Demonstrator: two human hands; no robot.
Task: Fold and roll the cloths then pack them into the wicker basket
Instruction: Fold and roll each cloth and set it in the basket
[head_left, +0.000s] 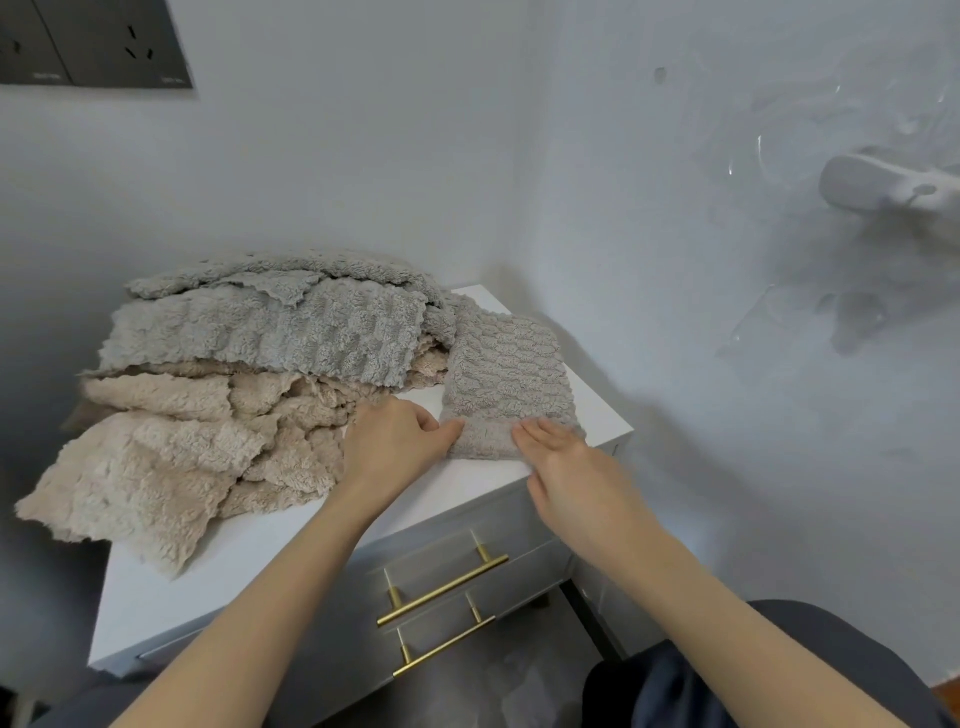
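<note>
Cloth: one grey cloth (506, 374), folded into a narrow strip, lies flat at the right end of the worktop (467, 483) and runs from the near edge toward the back.
Roll: the strip's near end is turned over into a short, thick roll (485, 444) at the near edge. I judge the rolling has just begun.
Left hand: my left hand (397, 441) sits at the roll's left end with its fingers curled and its thumb touching the cloth, probably to keep that end square. I cannot tell whether it pinches.
Right hand: my right hand (561, 457) lies open with its fingers straight on top of the roll, pressing it so it stays tight.
Pile: a loose pile (234, 374) of grey and beige cloths covers the left of the worktop, waiting.
Basket: not in view.
</note>
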